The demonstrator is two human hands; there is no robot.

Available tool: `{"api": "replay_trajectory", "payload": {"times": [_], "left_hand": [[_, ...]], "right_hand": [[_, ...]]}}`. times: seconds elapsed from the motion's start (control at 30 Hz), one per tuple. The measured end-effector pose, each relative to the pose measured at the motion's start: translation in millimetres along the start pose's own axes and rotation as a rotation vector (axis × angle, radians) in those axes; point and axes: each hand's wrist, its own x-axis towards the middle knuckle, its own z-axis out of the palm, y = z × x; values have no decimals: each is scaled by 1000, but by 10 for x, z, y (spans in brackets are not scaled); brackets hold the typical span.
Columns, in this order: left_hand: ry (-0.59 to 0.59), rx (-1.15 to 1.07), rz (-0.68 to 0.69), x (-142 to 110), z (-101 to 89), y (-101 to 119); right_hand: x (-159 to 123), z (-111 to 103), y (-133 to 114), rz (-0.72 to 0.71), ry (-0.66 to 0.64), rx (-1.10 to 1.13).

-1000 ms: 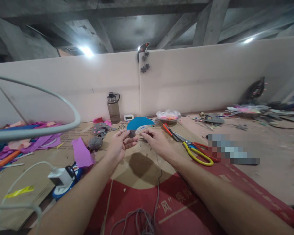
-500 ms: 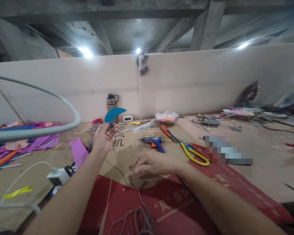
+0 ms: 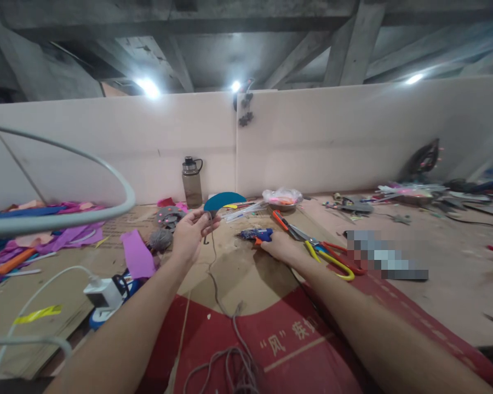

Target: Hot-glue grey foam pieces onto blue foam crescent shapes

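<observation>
Between the fingers of my left hand (image 3: 192, 231) is a teal crescent-shaped piece (image 3: 225, 201), held up above the cardboard. A grey-brown cord (image 3: 215, 279) hangs from that hand and runs down to a loose heap at the front edge. My right hand (image 3: 284, 247) is closed around the handle of a blue glue gun (image 3: 257, 235), whose nozzle points left toward the piece. Just right of this hand lie scissors with yellow handles (image 3: 331, 265) and an orange-handled cutter (image 3: 280, 220).
Purple fabric scraps (image 3: 137, 254) and a white plug adapter (image 3: 103, 293) lie on the left. Behind stand a bottle (image 3: 191, 183) and a bowl covered in plastic (image 3: 282, 198). A pale curved tube (image 3: 107, 164) crosses the left foreground. A pixelated object (image 3: 388, 256) rests at right.
My right hand has moved forward from above the cardboard and grasped the glue gun. My left hand has shifted right and slightly down with the teal piece, which now lies flatter.
</observation>
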Motion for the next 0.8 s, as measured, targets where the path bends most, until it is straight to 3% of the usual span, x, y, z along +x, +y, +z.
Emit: {"api": "replay_trajectory", "payload": {"times": [0.1,0.17,0.3,0.5,0.8], "left_hand": [[9,10,-12,-2,-5,3],[36,18,-26,0,-17,5],[123,107,-57,20,-72,-16],[173,192,-47,29,-105,-61],[76,316,-72,-126,71,-103]], "right_hand": [[25,-124,-66,116,-39,87],[15,-211,-111,94,22,110],[-115,-357,-222,-83,121,228],[-417,-433,-415,-326,161,350],[-494,-363,-526,-423,131,436]]}}
